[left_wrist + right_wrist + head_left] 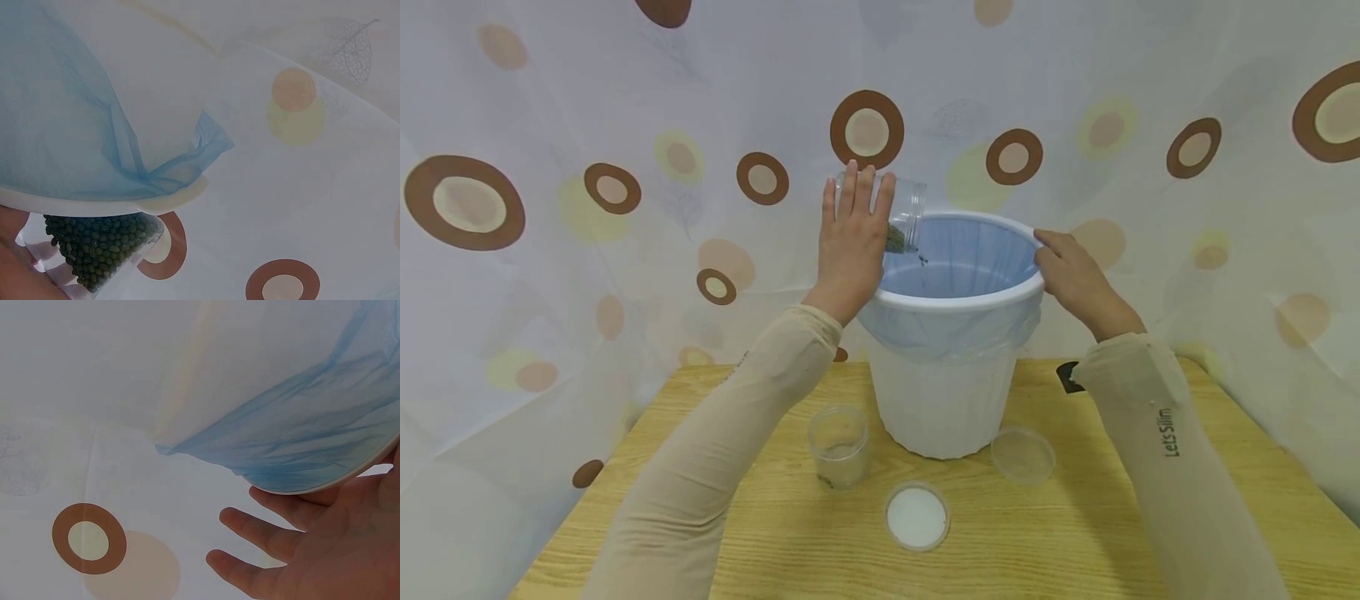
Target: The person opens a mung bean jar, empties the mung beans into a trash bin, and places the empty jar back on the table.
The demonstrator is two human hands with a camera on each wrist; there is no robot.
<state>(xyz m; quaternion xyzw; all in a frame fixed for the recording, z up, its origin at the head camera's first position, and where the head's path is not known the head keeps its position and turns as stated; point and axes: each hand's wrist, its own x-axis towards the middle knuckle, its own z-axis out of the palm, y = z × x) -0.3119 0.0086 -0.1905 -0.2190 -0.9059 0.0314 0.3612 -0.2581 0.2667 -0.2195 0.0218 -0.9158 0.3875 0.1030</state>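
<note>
"Our left hand (852, 246) grips a clear jar (904, 198), fingers stretched along its side. Our right hand (1078, 275) has hold of nothing that we can make out: its fingers are straight and spread, touching the right side of the rim (951, 302)."

"And the jar is where, exactly?"

"Tipped on its side at the left of the white bin (943, 400), its mouth turned inward over the opening. Green beans (895, 240) lie heaped along its lower side, and we see a few dark ones in the air just past the lip."

"How much room have we across the top?"

"Plenty: the opening runs wide between the jar and our right hand. The blue liner (958, 333) folds over the rim and hangs down outside. Behind the bin is the patterned sheet (805, 250); whether the two touch, we can't tell."

"And lower down, on the table (805, 558)?"

"Tighter. A second jar (841, 467) stands upright near the bin's front left, with a few bits at the bottom. One clear lid (1022, 455) lies just beside the base at the right. Nearer to us, between those two, lies a round lid with a white middle (917, 517), wood showing all around it."

"Anything towards the back edge?"

"A small black thing (1069, 377), just beside our right sleeve (1142, 400)."
</note>
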